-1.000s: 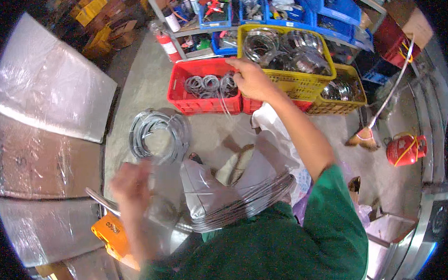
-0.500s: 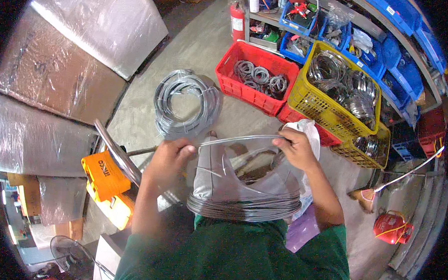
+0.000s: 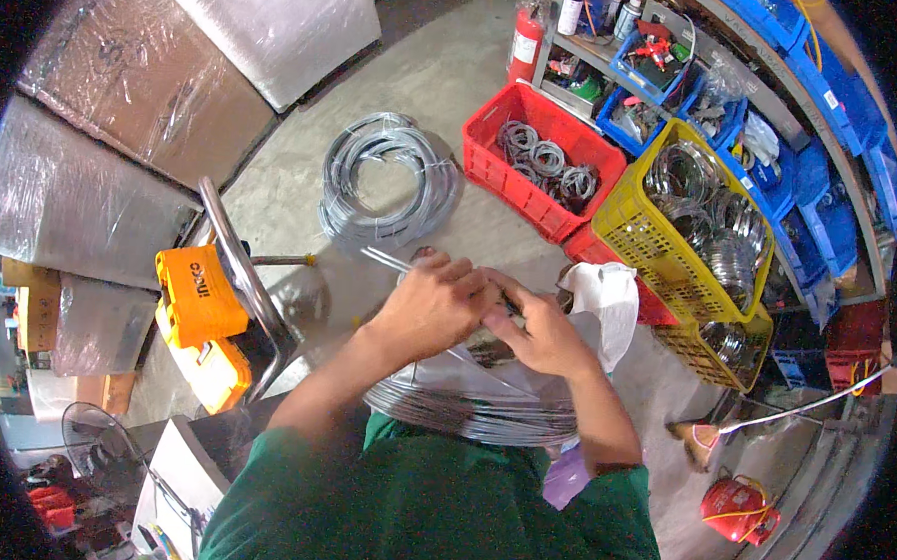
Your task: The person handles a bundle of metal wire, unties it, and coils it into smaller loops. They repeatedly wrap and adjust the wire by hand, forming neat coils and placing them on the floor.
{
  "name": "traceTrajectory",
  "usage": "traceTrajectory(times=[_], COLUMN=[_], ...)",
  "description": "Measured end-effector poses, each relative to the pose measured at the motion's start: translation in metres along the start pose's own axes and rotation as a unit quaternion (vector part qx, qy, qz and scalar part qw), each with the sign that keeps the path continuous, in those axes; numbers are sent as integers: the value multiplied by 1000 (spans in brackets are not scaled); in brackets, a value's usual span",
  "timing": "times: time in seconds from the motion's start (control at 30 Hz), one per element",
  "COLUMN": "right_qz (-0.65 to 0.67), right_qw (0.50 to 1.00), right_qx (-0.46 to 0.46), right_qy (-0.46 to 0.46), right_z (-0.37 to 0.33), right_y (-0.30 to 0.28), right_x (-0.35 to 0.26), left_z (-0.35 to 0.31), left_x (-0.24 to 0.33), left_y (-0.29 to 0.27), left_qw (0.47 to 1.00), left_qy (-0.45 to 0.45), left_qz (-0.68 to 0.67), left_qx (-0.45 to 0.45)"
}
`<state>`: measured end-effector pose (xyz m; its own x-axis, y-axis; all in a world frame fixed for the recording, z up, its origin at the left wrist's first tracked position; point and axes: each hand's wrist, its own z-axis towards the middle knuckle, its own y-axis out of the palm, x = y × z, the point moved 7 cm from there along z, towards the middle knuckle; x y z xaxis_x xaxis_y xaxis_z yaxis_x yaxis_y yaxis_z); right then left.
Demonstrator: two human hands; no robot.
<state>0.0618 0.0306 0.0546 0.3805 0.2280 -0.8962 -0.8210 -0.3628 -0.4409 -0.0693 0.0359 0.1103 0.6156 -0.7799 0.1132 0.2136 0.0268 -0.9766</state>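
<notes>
My left hand (image 3: 429,307) is closed round a grey wire cable, and two straight lengths of the cable (image 3: 382,258) stick out beyond its left side. Right beside it, nearly touching, my right hand (image 3: 538,332) is pinched on the cable too; the part between the hands is mostly hidden by the fingers. A big coil of grey cable (image 3: 473,413) lies across my lap, below both hands. On the floor ahead rests another large coil (image 3: 341,180), tied in places.
A red crate (image 3: 493,172) with small cable coils and a yellow crate (image 3: 660,251) of shiny coils stand ahead right, before shelves with blue bins (image 3: 812,211). Orange cases (image 3: 202,299) sit by a bent metal tube at left, near wrapped boxes (image 3: 146,97). A broom (image 3: 699,441) lies right.
My hands were apart with a length of cable stretched between them; now they are together over the lap coil. The view has shifted slightly.
</notes>
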Motion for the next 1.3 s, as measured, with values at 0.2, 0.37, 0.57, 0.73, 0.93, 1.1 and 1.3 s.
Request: traceTrajectory(times=[0.2, 0.37, 0.57, 0.73, 0.93, 1.1, 1.3], right_qz=[62, 94, 7, -70, -35, 10, 31], right_qw=[991, 989, 994, 990, 995, 997, 996], right_qx=[111, 108, 93, 62, 7, 25, 2], right_qy=[27, 48, 58, -110, -88, -76, -84], right_z=[-20, -32, -16, 8, 12, 9, 6], right_y=[-9, -5, -45, -37, -7, -12, -10], right_x=[16, 29, 24, -18, -20, -15, -25], left_z=[-24, -39, -53, -57, -59, -68, -68], left_x=[-47, -54, -42, -23, -12, -9, -2], left_y=[-28, -8, 29, 43, 43, 48, 67], left_qw=[975, 908, 774, 627, 544, 457, 364], left_qy=[-159, -201, -244, -314, -268, -201, -121], left_qz=[-88, -319, -579, -712, -795, -867, -923], left_qx=[130, 183, -76, -36, -16, 13, 17])
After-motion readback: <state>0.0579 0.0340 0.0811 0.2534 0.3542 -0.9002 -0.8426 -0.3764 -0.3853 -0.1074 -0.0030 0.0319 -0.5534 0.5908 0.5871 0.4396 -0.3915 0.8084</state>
